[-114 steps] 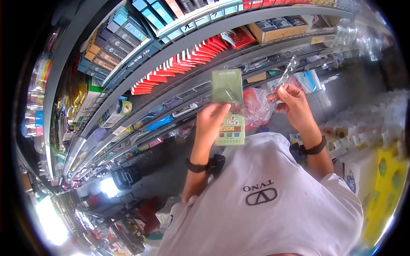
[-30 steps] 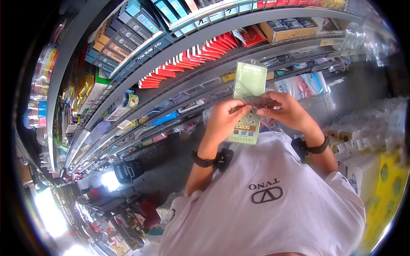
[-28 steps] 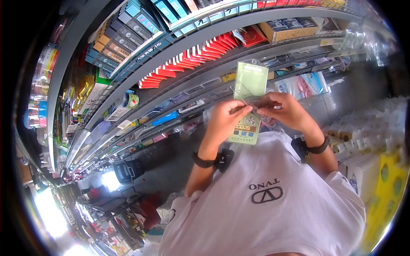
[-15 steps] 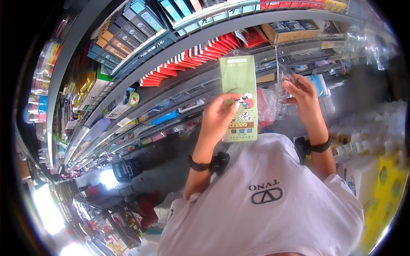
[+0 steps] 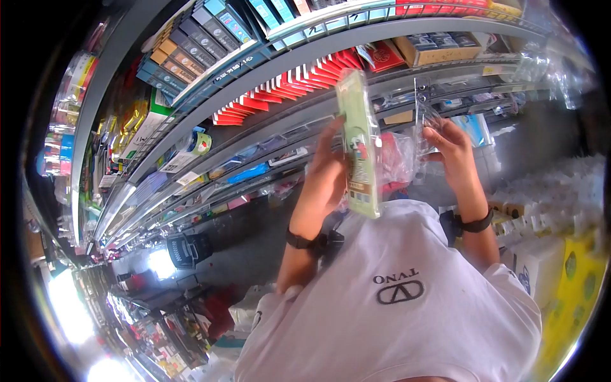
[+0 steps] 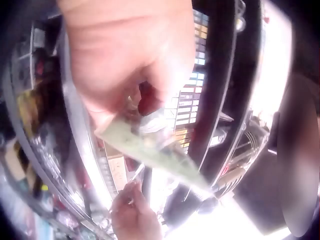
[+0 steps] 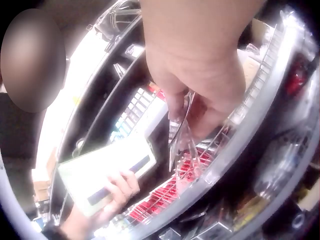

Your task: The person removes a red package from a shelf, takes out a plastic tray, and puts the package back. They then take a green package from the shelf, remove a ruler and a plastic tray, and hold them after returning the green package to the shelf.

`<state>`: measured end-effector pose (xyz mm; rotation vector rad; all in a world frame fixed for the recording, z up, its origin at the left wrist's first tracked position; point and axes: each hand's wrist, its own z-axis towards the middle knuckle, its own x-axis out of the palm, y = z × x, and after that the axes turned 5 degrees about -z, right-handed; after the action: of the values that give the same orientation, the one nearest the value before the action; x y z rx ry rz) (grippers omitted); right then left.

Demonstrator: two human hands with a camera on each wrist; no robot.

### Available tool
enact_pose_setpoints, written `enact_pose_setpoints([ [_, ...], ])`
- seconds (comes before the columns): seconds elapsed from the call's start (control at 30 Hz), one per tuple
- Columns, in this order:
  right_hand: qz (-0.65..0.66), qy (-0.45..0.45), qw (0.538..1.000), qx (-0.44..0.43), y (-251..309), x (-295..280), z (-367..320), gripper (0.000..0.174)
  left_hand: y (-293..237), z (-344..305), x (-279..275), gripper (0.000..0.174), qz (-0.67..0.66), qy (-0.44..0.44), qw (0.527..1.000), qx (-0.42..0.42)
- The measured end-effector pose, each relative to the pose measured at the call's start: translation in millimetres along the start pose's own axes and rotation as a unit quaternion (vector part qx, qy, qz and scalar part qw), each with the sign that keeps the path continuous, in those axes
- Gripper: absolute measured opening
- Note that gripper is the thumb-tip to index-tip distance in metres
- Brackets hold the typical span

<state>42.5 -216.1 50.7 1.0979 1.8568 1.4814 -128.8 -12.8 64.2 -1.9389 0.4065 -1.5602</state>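
Observation:
My left hand grips a flat pale-green retail package in clear plastic, with cartoon figures and print on its front. In the head view it stands upright, turned nearly edge-on. Fingers of that hand lie across the package's other side in the right wrist view. To the right, apart from it, my right hand pinches a thin piece of clear plastic packaging that has a small round hole near its top. The palm hides that plastic's far part. Between the hands shows a crinkled clear bag with red in it.
Shelves run across in front, holding boxed goods, a row of red packets and a carton of dark packs. A black crate is on the floor at left. Yellow packaging stands at right.
A second ago both hands met at the package's front. They have since parted, the right drawing the clear plastic away to the right. The left has turned the package from face-on to nearly edge-on.

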Motion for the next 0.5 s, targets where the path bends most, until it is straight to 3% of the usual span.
enact_pose_setpoints([
  [0.03, -0.003, 0.001, 1.0, -0.001, -0.2, 0.8, -0.7, 0.03, 3.0, 4.5, -2.2, 0.06, 0.006, -0.01, 1.0, -0.01],
  [0.07, -0.005, 0.001, 1.0, -0.003, 0.5, 1.5, -1.5, 0.031, 2.0, 3.7, -5.8, 0.055, 0.152, -0.012, 0.988, -0.008],
  [0.17, 0.0, 0.0, 1.0, -0.006, 6.9, 5.0, -6.4, 0.029, 12.9, 4.0, -31.2, 0.079, -0.119, 0.06, 0.989, -0.062],
  [0.23, 0.001, 0.001, 1.0, -0.009, 7.2, 5.6, -7.1, 0.027, 17.2, 2.7, -38.1, 0.093, -0.186, 0.146, 0.969, -0.073],
  [0.27, -0.001, 0.002, 1.0, -0.01, 5.2, 4.2, -6.8, 0.027, 17.7, 3.0, -40.1, 0.101, -0.158, 0.162, 0.972, -0.069],
  [0.37, -0.003, 0.004, 1.0, -0.014, 3.6, 4.1, -9.3, 0.028, 19.1, 3.7, -44.7, 0.095, -0.158, 0.149, 0.974, -0.064],
  [0.47, -0.005, 0.012, 1.0, -0.017, 5.9, 4.4, -12.7, 0.028, 7.0, -3.5, -19.7, 0.088, -0.147, 0.061, 0.984, -0.083],
  [0.5, -0.006, 0.016, 1.0, -0.018, 6.8, 4.2, -13.2, 0.028, 6.3, -0.4, -19.6, 0.085, -0.178, 0.083, 0.975, -0.103],
])
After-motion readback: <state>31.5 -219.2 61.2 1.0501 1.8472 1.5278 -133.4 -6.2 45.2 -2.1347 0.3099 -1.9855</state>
